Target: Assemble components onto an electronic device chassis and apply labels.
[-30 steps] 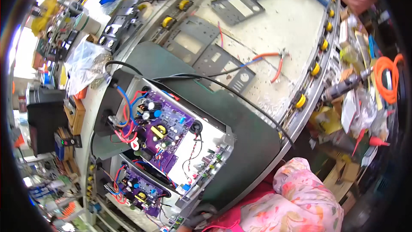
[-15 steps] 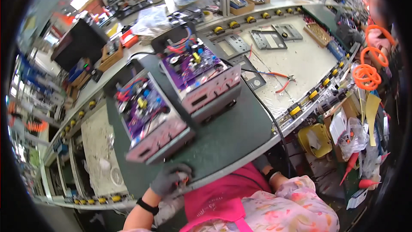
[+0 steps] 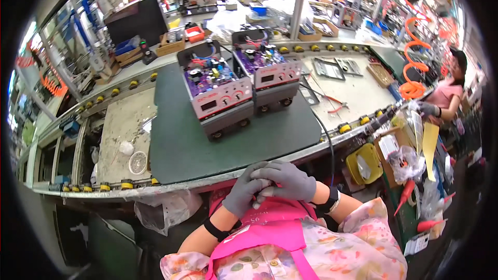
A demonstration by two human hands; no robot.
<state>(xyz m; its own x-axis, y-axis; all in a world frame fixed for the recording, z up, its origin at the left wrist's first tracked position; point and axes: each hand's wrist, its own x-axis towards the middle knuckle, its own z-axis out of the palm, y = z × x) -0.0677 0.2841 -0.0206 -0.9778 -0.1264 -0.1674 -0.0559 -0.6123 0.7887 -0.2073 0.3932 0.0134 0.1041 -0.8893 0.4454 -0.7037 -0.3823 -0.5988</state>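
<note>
Both of my hands wear grey gloves and meet in front of the pink apron (image 3: 277,232), just off the near edge of the bench. The fingers of my left hand (image 3: 241,191) are curled. Over them lie the closed fingers of my right hand (image 3: 289,180); whether anything sits between the two is hidden. Beyond them, two electronic units stand side by side on a dark green board (image 3: 236,153). The left unit (image 3: 222,99) and the right unit (image 3: 275,77) have their tops off, showing purple circuit boards, with pale knobbed front panels and dark lower housings facing me.
Red-handled pliers (image 3: 338,108) and grey panels (image 3: 328,68) lie on the worktop to the right. Yellow rollers (image 3: 344,128) line the conveyor edge. A black cable (image 3: 330,148) hangs over the front edge. Beyond a yellow bin (image 3: 365,164), a co-worker (image 3: 447,96) is at the far right.
My left hand has drawn back from the green board to the apron. My right hand has come up from below the bench edge to meet it. The view has tilted up.
</note>
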